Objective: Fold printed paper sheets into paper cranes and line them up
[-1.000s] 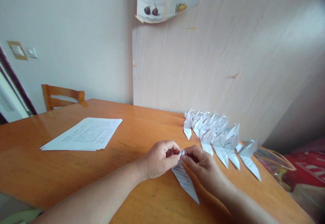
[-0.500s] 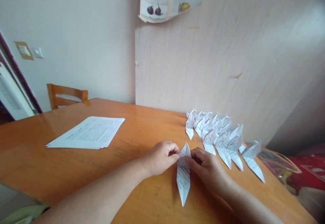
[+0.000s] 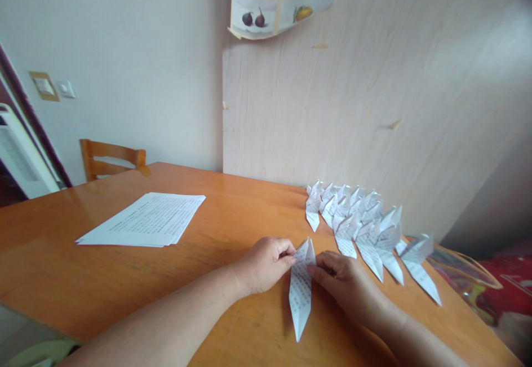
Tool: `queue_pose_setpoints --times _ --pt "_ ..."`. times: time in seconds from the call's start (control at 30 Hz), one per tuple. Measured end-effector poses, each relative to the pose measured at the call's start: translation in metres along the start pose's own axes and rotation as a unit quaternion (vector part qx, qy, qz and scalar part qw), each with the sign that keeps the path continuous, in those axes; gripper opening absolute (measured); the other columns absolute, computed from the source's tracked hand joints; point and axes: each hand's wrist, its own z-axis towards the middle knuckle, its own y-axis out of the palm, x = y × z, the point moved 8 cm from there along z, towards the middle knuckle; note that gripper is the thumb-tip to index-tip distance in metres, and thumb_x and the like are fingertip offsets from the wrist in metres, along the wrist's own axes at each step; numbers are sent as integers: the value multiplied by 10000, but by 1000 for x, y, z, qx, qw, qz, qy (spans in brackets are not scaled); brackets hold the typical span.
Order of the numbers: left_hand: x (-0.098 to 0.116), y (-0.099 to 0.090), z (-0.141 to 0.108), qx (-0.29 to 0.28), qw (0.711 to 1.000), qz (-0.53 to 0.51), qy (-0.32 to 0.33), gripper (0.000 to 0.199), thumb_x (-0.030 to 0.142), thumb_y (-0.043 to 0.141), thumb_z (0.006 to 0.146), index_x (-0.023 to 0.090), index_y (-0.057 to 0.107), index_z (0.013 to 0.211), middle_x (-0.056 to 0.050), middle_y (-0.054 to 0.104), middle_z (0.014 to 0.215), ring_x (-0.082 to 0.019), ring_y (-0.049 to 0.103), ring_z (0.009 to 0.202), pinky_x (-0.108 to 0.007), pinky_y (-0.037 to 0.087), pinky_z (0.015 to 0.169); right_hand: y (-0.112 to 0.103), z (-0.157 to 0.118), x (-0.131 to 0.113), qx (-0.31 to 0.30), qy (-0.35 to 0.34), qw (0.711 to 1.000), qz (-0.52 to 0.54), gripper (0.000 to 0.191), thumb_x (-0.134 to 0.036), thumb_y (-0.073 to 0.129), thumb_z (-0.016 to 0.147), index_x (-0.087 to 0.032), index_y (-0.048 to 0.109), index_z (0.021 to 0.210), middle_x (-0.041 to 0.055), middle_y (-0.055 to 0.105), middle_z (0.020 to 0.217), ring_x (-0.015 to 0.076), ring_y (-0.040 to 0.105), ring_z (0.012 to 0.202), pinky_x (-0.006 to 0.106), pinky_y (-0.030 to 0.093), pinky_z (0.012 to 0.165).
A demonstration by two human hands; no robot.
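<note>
A long printed paper, folded narrow [image 3: 300, 295], points toward me over the wooden table [image 3: 245, 212], its near end tapering to a tip and its far end split into two points. At its upper left edge, my left hand [image 3: 266, 264] pinches the paper between thumb and fingers. On the opposite edge, slightly lower, my right hand [image 3: 343, 281] grips it with thumb and curled fingers. Several folded printed paper pieces [image 3: 366, 223] stand in rows beyond my right hand, and one similar piece [image 3: 419, 264] sits apart at their right.
A stack of printed sheets [image 3: 145, 220] lies at the table's left. Behind the table are a wooden chair [image 3: 112, 151] and a wall with a fruit picture [image 3: 266, 6]. Past the right edge are a clear bag [image 3: 461, 267] and something red [image 3: 507, 278].
The two points at the paper's far end stand slightly farther apart. Both hands keep their hold. The whole view has shifted slightly.
</note>
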Motion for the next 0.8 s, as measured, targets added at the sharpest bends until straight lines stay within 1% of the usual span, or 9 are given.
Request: queue_pose_setpoints --times 0.23,0.47,0.53,0.7,0.8 --pt "-1 0 0 -2 1000 -6 -8 153 254 585 861 171 610 735 45 561 665 -123 502 656 -223 358 604 -3 -3 -3 9 7 1000 7 270 -336 564 935 -214 604 698 -16 567 669 157 522 642 275 376 579" --pt "-10 2 2 -7 1000 -14 -27 145 266 586 867 173 620 760 29 618 713 -138 539 693 -235 379 631 -1 -3 4 6 27 999 30 309 -387 559 934 -213 585 681 -18 562 665 157 510 644 272 369 579" --pt "-10 3 2 -9 1000 -16 -25 142 260 571 879 173 625 781 23 637 741 -141 551 710 -239 388 650 0 -2 7 9 37 999 37 301 -393 560 934 -213 599 696 -17 559 672 159 507 654 273 371 585" --pt "-6 5 0 -15 1000 -23 -10 109 247 588 869 168 616 800 32 614 743 -134 546 719 -230 388 652 2 -2 12 -5 49 996 73 300 -378 501 966 -213 639 757 -9 583 689 167 524 667 285 392 608" --pt "-6 4 0 -7 1000 -20 -18 84 233 609 850 166 612 799 26 623 753 -138 556 725 -233 395 656 2 -2 17 -8 61 994 94 236 -358 515 955 -215 658 832 -1 628 726 179 558 693 290 401 615"
